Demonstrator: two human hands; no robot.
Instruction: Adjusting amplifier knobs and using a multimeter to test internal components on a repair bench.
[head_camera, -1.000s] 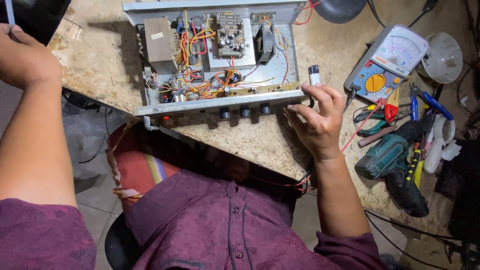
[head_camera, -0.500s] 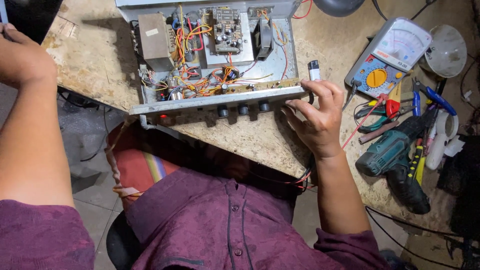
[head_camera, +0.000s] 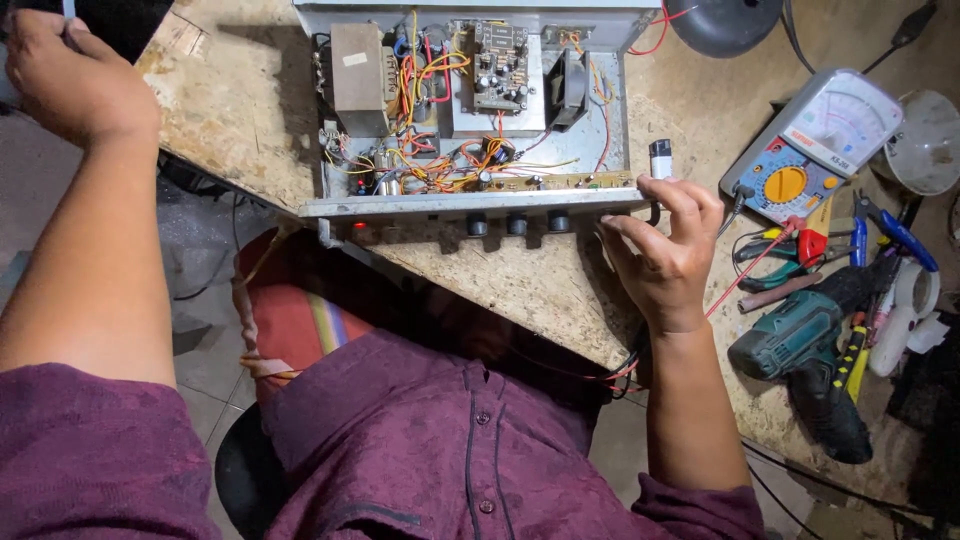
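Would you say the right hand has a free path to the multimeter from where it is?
Probably yes: the right hand rests at the chassis corner, and only bare bench and a thin red lead lie between it and the multimeter.

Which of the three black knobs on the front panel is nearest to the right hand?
The rightmost knob, at the panel's right end. It sits just left of the right hand, whose fingers curl by that corner. The middle knob and left knob lie farther away.

Bright, even overhead light; sharp focus, soft shadows.
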